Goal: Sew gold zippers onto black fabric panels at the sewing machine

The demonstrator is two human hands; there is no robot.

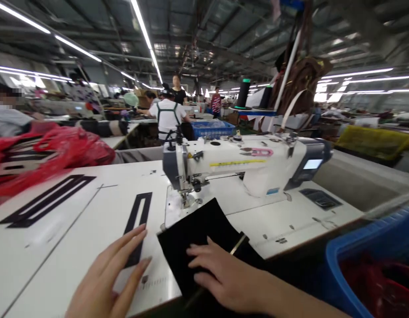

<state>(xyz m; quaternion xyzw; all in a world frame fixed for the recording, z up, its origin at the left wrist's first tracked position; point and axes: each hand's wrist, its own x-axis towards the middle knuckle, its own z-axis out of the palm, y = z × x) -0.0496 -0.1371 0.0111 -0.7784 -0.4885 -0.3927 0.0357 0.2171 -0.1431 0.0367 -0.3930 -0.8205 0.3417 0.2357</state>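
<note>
A black fabric piece point(197, 232) lies on the white table in front of the white sewing machine point(237, 165), its far corner near the needle and presser foot point(186, 198). My right hand point(220, 274) lies flat on the fabric's near part with fingers stretched out, next to a thin brass-coloured zipper strip point(239, 244). My left hand point(108, 278) rests open on the table point(75, 238) left of the fabric, fingertips beside a black rectangular marking point(138, 221). It holds nothing.
A red plastic bag heap point(52, 154) sits at the far left. A blue bin point(366, 260) with red contents stands at the lower right. Pink scissors point(260, 152) lie on the machine top. Other workers stand and sit behind, near a blue basket point(212, 129).
</note>
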